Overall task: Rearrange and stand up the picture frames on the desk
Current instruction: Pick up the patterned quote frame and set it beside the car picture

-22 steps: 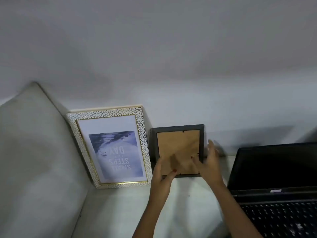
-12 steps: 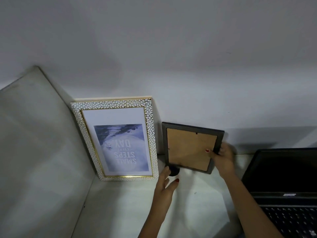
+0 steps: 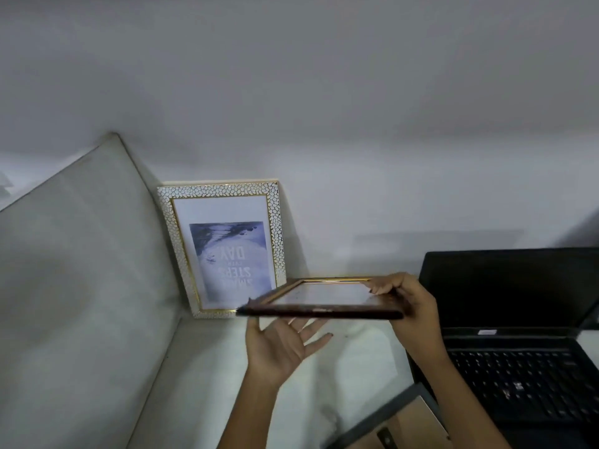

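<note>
A small dark frame with a gold inner edge (image 3: 324, 301) is held nearly flat above the desk, glass side up. My right hand (image 3: 411, 306) grips its right end, thumb on top. My left hand (image 3: 282, 345) is spread open under its left part, fingers touching the underside. A larger white pebble-patterned frame with gold trim (image 3: 223, 247) leans against the back wall, its print upside down. Another frame (image 3: 392, 422) lies face down at the desk's front edge, showing its brown backing.
An open black laptop (image 3: 518, 335) fills the right side of the white desk (image 3: 220, 367). A pale side panel (image 3: 74, 286) closes off the left. The grey wall stands right behind the frames.
The small dark frame left the wall, where its brown back showed, and was lifted and tipped flat, glass up. Both hands moved up with it. The view shifted, revealing the face-down frame.
</note>
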{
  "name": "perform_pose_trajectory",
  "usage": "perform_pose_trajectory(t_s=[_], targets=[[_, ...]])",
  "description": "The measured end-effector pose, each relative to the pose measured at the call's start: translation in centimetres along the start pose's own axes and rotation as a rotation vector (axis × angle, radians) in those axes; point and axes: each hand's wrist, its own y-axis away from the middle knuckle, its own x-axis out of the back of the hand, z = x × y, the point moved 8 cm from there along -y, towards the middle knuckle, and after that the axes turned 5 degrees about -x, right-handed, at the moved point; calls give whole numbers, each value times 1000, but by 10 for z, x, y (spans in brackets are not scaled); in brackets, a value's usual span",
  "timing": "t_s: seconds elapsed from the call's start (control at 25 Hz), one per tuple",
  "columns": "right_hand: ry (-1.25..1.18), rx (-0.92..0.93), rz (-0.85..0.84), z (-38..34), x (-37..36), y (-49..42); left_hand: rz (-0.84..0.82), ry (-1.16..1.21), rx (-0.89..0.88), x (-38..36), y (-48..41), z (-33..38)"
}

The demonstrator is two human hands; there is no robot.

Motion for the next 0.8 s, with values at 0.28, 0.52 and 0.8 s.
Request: perform_pose_trajectory(t_s=[0.28,0.52,0.8], targets=[[206,114,-18,-37,43,93,-27,-365,-140,-6,78,-17],[-93,-165,18,-29,158,117,-80,-325,-330,-84,77,-96],[-169,-294,35,-5,362,128,-77,-433,-335,-205,13,-267]])
